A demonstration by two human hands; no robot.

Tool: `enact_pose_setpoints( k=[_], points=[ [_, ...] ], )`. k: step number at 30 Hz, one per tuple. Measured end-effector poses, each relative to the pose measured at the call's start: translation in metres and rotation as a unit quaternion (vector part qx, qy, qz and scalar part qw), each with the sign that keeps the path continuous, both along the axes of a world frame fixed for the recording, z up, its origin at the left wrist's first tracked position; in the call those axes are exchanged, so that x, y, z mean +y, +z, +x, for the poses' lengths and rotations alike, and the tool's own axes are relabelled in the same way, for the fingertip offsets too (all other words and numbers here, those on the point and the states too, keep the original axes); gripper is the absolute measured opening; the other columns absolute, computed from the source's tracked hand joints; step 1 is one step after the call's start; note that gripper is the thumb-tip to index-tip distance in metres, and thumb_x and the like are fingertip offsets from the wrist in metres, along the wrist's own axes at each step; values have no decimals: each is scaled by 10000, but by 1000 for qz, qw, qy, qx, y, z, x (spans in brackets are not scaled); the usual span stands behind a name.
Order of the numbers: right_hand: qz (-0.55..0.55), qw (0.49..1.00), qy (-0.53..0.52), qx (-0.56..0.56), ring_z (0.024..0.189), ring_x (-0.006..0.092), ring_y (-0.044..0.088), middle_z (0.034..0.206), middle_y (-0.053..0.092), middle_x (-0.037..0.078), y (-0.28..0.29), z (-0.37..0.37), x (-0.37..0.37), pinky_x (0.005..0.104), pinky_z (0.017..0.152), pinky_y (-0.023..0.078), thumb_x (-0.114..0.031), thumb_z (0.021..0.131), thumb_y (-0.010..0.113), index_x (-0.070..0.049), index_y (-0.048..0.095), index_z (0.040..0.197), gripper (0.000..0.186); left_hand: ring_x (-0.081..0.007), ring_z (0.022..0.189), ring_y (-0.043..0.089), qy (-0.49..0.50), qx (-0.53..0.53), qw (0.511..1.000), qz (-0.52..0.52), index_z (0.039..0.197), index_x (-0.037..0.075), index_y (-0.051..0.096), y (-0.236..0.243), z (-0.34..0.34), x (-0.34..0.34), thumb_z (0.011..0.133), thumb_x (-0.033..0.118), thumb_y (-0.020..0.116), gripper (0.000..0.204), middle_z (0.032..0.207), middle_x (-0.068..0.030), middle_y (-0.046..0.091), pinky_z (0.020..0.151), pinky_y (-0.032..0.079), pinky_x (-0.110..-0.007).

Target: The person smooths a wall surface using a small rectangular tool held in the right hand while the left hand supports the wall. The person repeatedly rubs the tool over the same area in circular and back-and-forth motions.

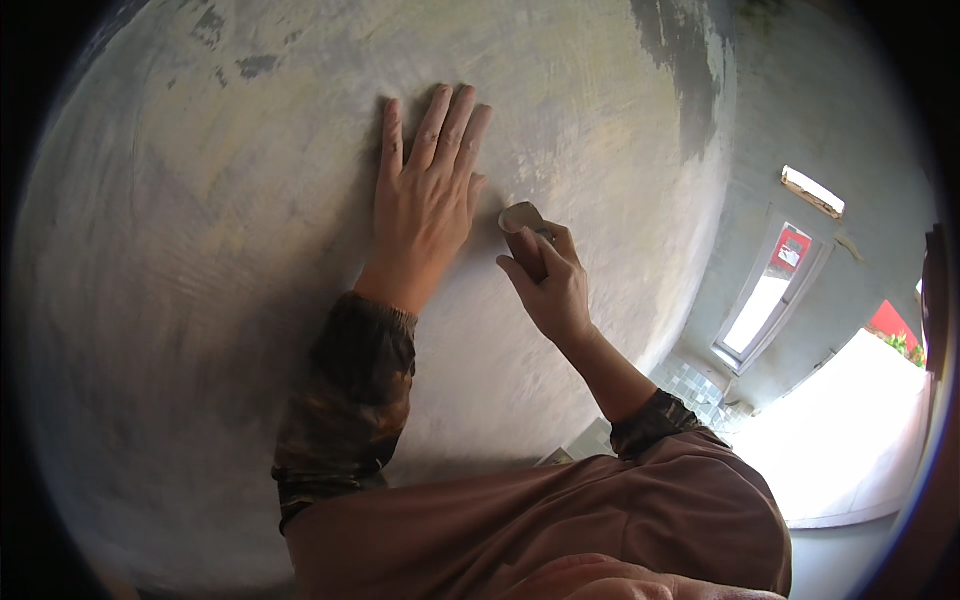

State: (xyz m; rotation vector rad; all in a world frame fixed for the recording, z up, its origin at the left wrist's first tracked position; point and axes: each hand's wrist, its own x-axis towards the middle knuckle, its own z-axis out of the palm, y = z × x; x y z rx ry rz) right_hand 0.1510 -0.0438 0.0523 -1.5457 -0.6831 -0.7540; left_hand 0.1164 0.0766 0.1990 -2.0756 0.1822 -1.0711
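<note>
A plastered wall point(230, 230), whitish-grey with yellowish smears and darker bare patches, fills most of the view. My left hand point(425, 205) lies flat against it, fingers stretched upward and slightly spread, with nothing held. Lower and to the right, my right hand point(560, 290) is closed around a curled grey-tan piece of sandpaper point(519, 215), whose upper end shows above the fingers. The sandpaper is close to the wall; whether it touches cannot be made out. Its lower part is hidden in my grip.
At the right, another grey wall holds a narrow window point(762, 300) and a small opening point(812, 192) above it. Below are small light tiles point(695, 388) and a bright doorway point(840, 430). Brown cloth point(560, 520) drapes over my front along the lower edge.
</note>
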Motion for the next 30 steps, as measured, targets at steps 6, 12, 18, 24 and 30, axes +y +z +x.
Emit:
enact_pose_setpoints(
  k=[6,12,18,24,30],
  points=[
    [5,999,-43,-8,994,331,665,1223,603,179,16,28,-19,393,807,546,-161,861,761,7,683,1137,332,-186,1485,259,-10,27,997,67,1516,190,391,27,50,-23,957,445,556,636,1593,7,332,1244,114,-525],
    [51,995,-74,-46,847,327,686,1131,633,187,50,77,-32,385,717,548,-138,876,741,-17,730,1042,206,-196,1496,244,12,-24,998,64,1515,284,397,89,75,-37,1008,404,495,530,1609,16,322,1244,83,-519],
    [64,983,-133,-107,765,271,672,1059,616,104,76,96,-31,371,610,537,-149,914,690,-132,734,1090,182,-284,1479,259,-44,-17,997,54,1435,140,507,103,52,-55,951,287,542,507,1530,-131,399,1220,99,-608],
    [71,971,-165,-158,646,280,675,1038,659,138,102,92,-37,352,554,534,-140,894,718,-84,769,980,115,-287,1469,284,-33,-29,998,53,1412,131,528,103,47,-65,970,278,524,466,1517,-130,418,1225,105,-600],
    [75,964,-171,-189,630,236,665,999,631,113,113,88,-39,332,506,516,-156,890,720,-119,755,1021,140,-289,1471,283,-35,-37,997,51,1413,138,529,110,39,-67,979,284,514,458,1523,-128,414,1226,112,-599]
  ],
)
